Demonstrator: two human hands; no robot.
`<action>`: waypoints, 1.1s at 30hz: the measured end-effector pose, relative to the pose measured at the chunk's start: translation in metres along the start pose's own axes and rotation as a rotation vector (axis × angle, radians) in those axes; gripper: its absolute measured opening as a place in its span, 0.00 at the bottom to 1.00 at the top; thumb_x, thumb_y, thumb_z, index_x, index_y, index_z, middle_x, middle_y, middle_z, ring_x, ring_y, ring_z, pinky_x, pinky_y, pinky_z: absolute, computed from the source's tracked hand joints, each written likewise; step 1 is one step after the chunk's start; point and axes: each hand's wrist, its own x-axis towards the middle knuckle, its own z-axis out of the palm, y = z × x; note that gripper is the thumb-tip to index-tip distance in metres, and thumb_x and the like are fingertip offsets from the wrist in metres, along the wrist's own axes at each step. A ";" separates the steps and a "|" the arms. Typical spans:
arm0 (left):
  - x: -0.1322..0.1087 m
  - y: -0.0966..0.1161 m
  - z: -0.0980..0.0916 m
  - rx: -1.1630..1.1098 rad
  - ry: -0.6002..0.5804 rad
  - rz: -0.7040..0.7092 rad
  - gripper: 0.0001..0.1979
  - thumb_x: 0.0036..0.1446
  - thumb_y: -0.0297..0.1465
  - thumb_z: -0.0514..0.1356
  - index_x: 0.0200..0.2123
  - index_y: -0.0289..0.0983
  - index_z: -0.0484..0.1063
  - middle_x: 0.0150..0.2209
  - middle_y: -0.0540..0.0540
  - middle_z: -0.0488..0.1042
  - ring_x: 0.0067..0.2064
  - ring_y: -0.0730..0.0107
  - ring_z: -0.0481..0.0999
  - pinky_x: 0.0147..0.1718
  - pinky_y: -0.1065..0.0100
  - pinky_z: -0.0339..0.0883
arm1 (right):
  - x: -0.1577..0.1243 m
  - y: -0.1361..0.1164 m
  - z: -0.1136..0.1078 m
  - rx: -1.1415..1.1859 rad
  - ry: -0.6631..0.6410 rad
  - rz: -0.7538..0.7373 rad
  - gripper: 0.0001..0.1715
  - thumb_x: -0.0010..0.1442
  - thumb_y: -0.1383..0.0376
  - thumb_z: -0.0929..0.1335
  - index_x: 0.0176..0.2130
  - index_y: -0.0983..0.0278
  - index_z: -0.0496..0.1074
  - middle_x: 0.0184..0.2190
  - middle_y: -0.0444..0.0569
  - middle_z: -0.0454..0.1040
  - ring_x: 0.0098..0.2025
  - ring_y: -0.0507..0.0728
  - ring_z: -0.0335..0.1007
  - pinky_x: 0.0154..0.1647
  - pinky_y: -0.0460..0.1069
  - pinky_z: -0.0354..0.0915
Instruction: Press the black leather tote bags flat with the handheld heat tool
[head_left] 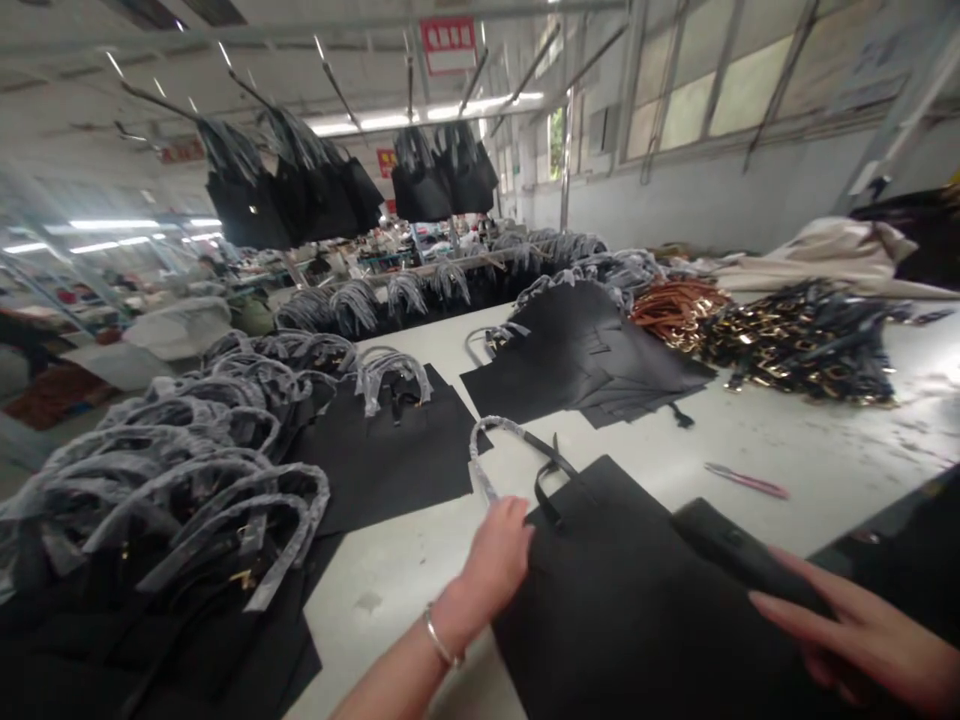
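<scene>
A black leather bag panel (600, 600) lies flat on the table in front of me. Its handle (506, 425), wrapped in clear plastic, arches up at the far end, beside a thin black strap (551, 490). My left hand (499, 550) is closed around the base of the handle at the panel's left edge. At the panel's right side, my right hand (862, 630) has its fingers and thumb around a dark, flat black piece (724, 540). Whether that piece is joined to the panel I cannot tell.
Stacked black panels with wrapped handles (202, 470) fill the left. Ahead lies a fanned pile of black panels (592, 350). Brown straps (675, 310) and black straps with gold buckles (810, 345) are heaped behind red-handled snips (746, 480). Black bags (292, 190) hang overhead.
</scene>
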 end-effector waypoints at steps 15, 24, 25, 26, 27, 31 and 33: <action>-0.051 0.047 0.072 -0.169 -0.110 0.162 0.26 0.62 0.42 0.53 0.62 0.42 0.61 0.66 0.41 0.53 0.68 0.51 0.48 0.65 0.48 0.45 | 0.089 -0.091 0.044 0.000 -0.304 -0.065 0.25 0.57 0.50 0.68 0.47 0.64 0.65 0.21 0.40 0.68 0.15 0.49 0.65 0.11 0.42 0.60; -0.055 0.046 0.073 -0.190 -0.067 0.193 0.24 0.62 0.40 0.53 0.60 0.39 0.62 0.65 0.39 0.56 0.66 0.53 0.52 0.64 0.51 0.47 | 0.071 -0.109 0.039 -0.041 -0.187 -0.189 0.36 0.59 0.50 0.66 0.61 0.63 0.58 0.18 0.38 0.66 0.15 0.51 0.66 0.15 0.43 0.62; -0.055 0.046 0.074 -0.194 -0.064 0.201 0.24 0.62 0.40 0.54 0.59 0.39 0.62 0.64 0.39 0.58 0.65 0.53 0.55 0.64 0.52 0.50 | 0.066 -0.110 0.040 -0.052 -0.237 -0.162 0.37 0.58 0.51 0.67 0.61 0.63 0.58 0.18 0.38 0.67 0.15 0.51 0.66 0.14 0.43 0.62; -0.055 0.045 0.075 -0.196 -0.062 0.213 0.23 0.62 0.39 0.54 0.59 0.39 0.63 0.63 0.39 0.60 0.64 0.54 0.58 0.63 0.54 0.52 | 0.062 -0.112 0.042 -0.064 -0.279 -0.137 0.37 0.57 0.51 0.68 0.61 0.63 0.58 0.18 0.37 0.67 0.15 0.51 0.66 0.14 0.43 0.62; -0.055 0.045 0.076 -0.195 -0.062 0.226 0.22 0.62 0.38 0.54 0.58 0.39 0.64 0.61 0.39 0.63 0.62 0.55 0.60 0.62 0.56 0.54 | 0.058 -0.113 0.045 -0.078 -0.314 -0.118 0.37 0.56 0.51 0.68 0.60 0.63 0.59 0.19 0.37 0.67 0.15 0.50 0.66 0.13 0.42 0.61; -0.054 0.045 0.076 -0.178 -0.059 0.285 0.19 0.62 0.37 0.54 0.54 0.37 0.66 0.57 0.39 0.68 0.59 0.56 0.64 0.59 0.59 0.59 | 0.062 -0.117 0.063 -0.153 -0.429 -0.083 0.36 0.56 0.52 0.68 0.59 0.63 0.61 0.17 0.38 0.68 0.13 0.50 0.65 0.12 0.41 0.60; -0.053 0.045 0.073 -0.164 -0.059 0.318 0.18 0.63 0.36 0.53 0.53 0.35 0.67 0.56 0.39 0.69 0.59 0.56 0.65 0.59 0.60 0.59 | 0.072 -0.118 0.073 -0.167 -0.466 -0.087 0.34 0.56 0.52 0.68 0.57 0.64 0.62 0.18 0.39 0.69 0.13 0.50 0.64 0.11 0.41 0.61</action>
